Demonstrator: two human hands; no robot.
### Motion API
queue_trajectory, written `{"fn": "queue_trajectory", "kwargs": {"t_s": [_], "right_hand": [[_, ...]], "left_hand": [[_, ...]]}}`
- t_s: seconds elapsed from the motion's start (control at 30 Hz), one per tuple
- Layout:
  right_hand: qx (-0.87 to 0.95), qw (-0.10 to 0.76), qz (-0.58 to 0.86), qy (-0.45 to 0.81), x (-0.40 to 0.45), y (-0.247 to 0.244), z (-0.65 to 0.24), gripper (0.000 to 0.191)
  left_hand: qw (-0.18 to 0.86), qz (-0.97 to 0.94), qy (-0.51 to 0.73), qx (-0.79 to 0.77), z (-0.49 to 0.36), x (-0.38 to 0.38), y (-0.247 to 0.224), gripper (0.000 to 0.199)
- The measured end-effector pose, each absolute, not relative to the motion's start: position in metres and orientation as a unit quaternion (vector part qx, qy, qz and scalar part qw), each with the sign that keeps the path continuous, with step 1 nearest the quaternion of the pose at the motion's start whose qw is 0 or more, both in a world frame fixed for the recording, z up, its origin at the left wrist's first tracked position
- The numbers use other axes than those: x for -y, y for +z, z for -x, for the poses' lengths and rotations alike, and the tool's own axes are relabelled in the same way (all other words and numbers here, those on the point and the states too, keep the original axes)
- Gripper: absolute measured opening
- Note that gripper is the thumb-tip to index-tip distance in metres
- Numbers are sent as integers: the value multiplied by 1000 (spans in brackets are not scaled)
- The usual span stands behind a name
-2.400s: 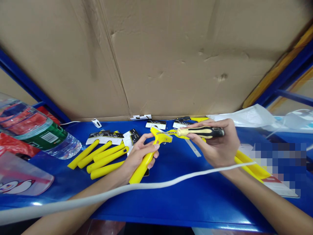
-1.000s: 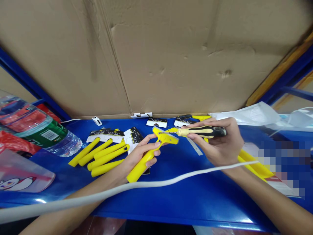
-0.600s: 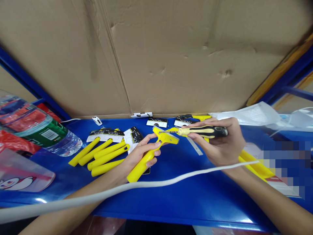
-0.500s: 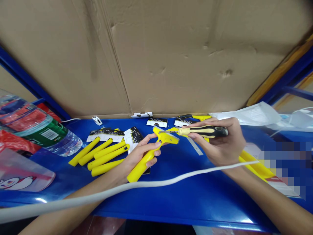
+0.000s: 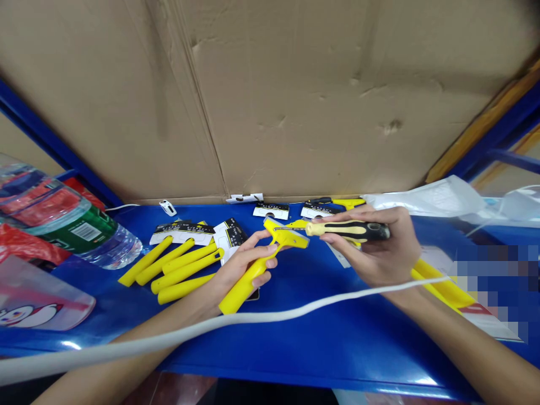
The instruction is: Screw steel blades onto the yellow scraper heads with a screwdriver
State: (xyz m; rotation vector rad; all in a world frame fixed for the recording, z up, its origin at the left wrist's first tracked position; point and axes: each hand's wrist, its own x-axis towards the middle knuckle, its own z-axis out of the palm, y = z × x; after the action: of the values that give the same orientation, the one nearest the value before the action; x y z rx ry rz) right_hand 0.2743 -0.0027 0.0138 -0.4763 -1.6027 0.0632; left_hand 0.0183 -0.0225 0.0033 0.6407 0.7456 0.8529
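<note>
Clear plastic water bottle [image 5: 71,222] lies on its side at the far left of a blue workbench [image 5: 337,343], beside a red plastic bag [image 5: 25,242] and a printed clear bag [image 5: 37,306]. Five loose yellow handles [image 5: 177,270] sit grouped next to black-and-white printed cards [image 5: 181,232]. The left hand [image 5: 240,270] wraps its fingers around the grip of a yellow scraper [image 5: 248,275], holding it tilted with the head up, near the middle of the bench. The right hand [image 5: 371,253] has its fingers curled firmly around a yellow-and-black screwdriver [image 5: 348,229], whose steel shaft reaches across to the scraper's head. A white cable [image 5: 261,318] crosses in front of both forearms. More yellow pieces [image 5: 439,289] lie further right.
</note>
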Motion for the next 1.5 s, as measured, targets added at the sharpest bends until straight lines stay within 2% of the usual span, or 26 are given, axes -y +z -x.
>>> {"fn": "queue_trajectory", "kwargs": {"t_s": [0.1, 0.23, 0.57, 0.77, 1.1, 1.23, 1.37, 1.5], "right_hand": [[751, 641, 157, 22, 2, 15, -276, 61], [757, 635, 153, 13, 3, 14, -276, 68], [760, 628, 166, 22, 3, 23, -276, 59], [739, 658, 146, 10, 1, 21, -274, 66], [735, 657, 170, 11, 1, 21, -274, 59], [759, 625, 184, 10, 6, 26, -279, 57], [791, 562, 242, 8, 13, 31, -283, 41], [787, 562, 254, 10, 16, 32, -282, 40]], "left_hand": [[798, -284, 409, -339, -20, 23, 5, 46], [792, -270, 442, -323, -22, 23, 6, 45], [785, -305, 419, -339, -20, 21, 4, 47], [780, -303, 429, -340, -21, 22, 4, 49], [767, -332, 425, -347, -21, 23, 1, 52], [760, -337, 428, -355, -22, 22, 1, 56], [757, -337, 428, -361, -23, 22, 1, 59], [757, -337, 429, -360, -23, 23, 2, 56]]}}
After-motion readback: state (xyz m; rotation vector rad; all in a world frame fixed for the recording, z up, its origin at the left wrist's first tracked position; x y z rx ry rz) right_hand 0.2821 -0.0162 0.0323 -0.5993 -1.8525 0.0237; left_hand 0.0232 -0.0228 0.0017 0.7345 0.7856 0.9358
